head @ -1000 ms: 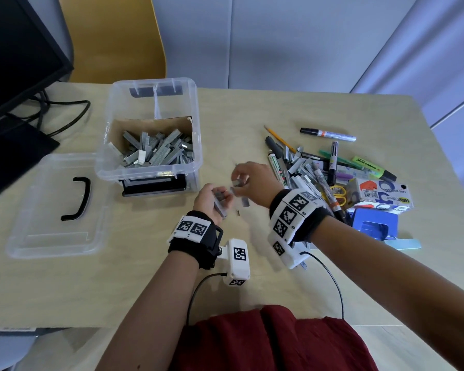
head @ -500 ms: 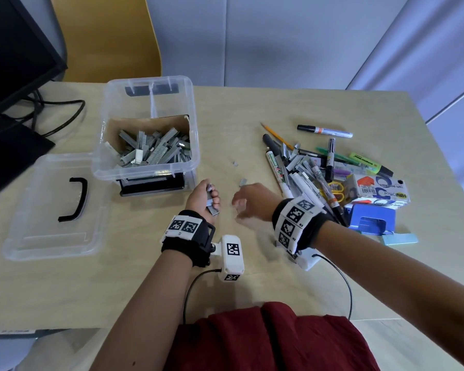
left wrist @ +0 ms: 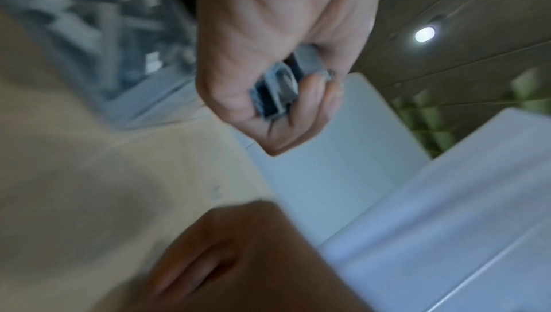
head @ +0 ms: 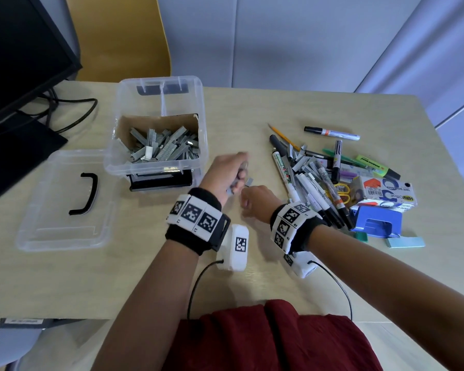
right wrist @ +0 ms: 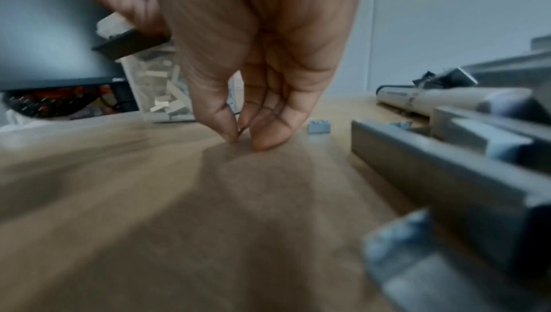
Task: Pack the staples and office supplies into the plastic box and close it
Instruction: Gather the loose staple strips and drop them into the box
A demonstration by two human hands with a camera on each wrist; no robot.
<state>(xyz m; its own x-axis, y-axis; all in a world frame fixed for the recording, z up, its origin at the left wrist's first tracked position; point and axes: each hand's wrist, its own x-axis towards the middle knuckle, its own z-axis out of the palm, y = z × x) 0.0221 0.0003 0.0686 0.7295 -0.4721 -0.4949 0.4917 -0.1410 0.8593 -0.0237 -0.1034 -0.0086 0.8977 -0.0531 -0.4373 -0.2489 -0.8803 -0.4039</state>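
The clear plastic box (head: 156, 167) stands open at the left of the table, with a heap of grey staple strips (head: 164, 148) inside. My left hand (head: 237, 175) hovers just right of the box and grips a few staple strips (left wrist: 277, 86) in its curled fingers. My right hand (head: 248, 203) points down at the table; its thumb and fingertips (right wrist: 229, 132) pinch a thin staple sliver against the wood. One short staple piece (head: 249, 181) lies loose between the hands, also seen as the small staple piece (right wrist: 319, 126) past the right fingers.
The box lid (head: 65, 199) lies flat left of the box. At the right lies a pile of markers, pens and staple strips (head: 319, 172), with a tape box (head: 386, 191) and a blue hole punch (head: 375, 220). A monitor (head: 19, 62) stands at the far left.
My left hand has risen from the table toward the box with the staples in it. My right hand has drawn back and lowered its fingertips onto the table.
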